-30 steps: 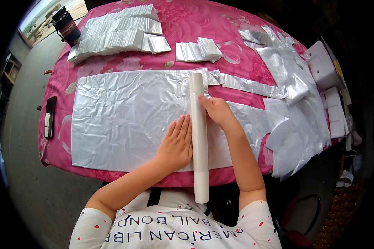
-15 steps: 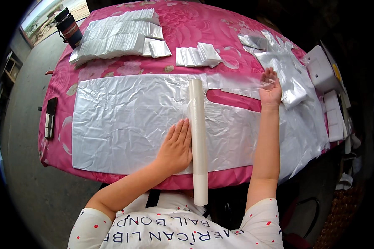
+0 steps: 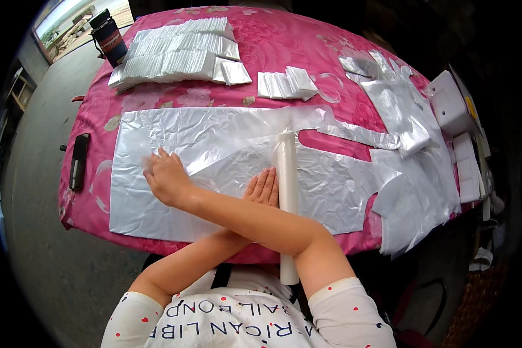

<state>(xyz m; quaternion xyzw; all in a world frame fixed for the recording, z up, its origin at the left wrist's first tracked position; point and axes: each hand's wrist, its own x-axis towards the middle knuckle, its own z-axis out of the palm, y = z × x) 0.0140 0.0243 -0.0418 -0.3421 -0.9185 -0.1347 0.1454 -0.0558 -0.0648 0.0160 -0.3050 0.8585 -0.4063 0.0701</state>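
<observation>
The left hand (image 3: 263, 189) lies flat on the wrinkled silvery plastic sheet (image 3: 139, 211), its fingers straight and close together, the fingertips just beside the pale roll (image 3: 287, 197). The right forearm (image 3: 249, 218) crosses over the left forearm (image 3: 194, 262), putting the right hand (image 3: 168, 178) farther to the person's left, above the left part of the sheet. Its fingers are bent at a blurred bit of film, and whether they grip it cannot be told. A thin see-through layer (image 3: 238, 132) spreads over the sheet between the right hand and the upper end of the roll. The roll lies across the sheet, pointing toward the person, its near end jutting past the edge of the tabletop (image 3: 272, 35), which wears a pink flowered cloth. To the right of the roll, a long gap in the plastic bares the cloth, and crumpled plastic pieces (image 3: 409, 191) sprawl to the right edge, near two white boxes (image 3: 449, 104). Beyond the sheet stand a small row of folded packets (image 3: 287, 84) and, left of it, a large stack of packets (image 3: 177, 52) with a dark flask (image 3: 108, 40) beside it. A black phone (image 3: 79, 162) lies left of the sheet.
</observation>
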